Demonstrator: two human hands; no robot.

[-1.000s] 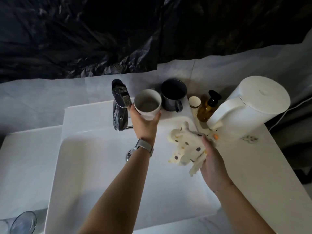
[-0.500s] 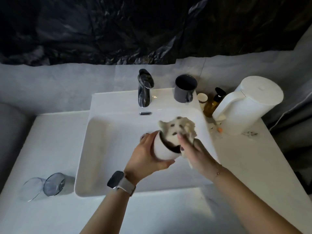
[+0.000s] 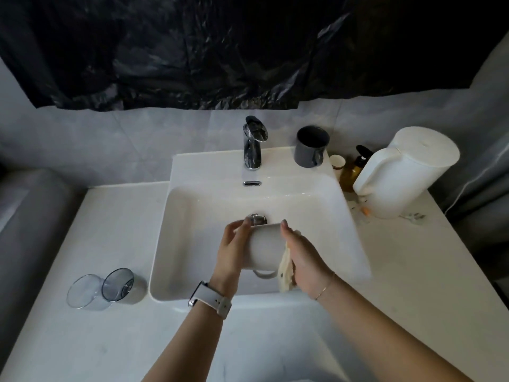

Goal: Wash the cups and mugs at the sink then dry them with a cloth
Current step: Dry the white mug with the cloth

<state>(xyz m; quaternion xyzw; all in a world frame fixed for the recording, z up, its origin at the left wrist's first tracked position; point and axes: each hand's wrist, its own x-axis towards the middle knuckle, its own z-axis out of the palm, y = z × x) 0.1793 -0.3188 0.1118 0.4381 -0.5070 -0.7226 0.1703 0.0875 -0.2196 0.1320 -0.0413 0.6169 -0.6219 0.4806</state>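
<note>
Over the white sink [image 3: 192, 216] I hold a white mug [image 3: 264, 248] tipped on its side, its handle pointing down toward me. My left hand [image 3: 233, 250] grips the mug's left side. My right hand [image 3: 303, 257] holds a cream spotted cloth [image 3: 285, 267] against the mug's right side, with fingertips on its wall. A dark grey mug [image 3: 311, 146] stands upright on the sink's back ledge, right of the chrome tap [image 3: 253, 143]. Two clear glasses [image 3: 100, 288] lie on the counter left of the sink.
A tall white kettle [image 3: 405, 172] stands at the back right with an amber pump bottle [image 3: 355, 169] and a small white jar [image 3: 337, 162] beside it. Small bits lie on the counter near the kettle. Black plastic sheeting covers the wall above.
The white mug came from near the tap down over the basin and got tipped onto its side. The cloth moved from over the mug's mouth to its right side.
</note>
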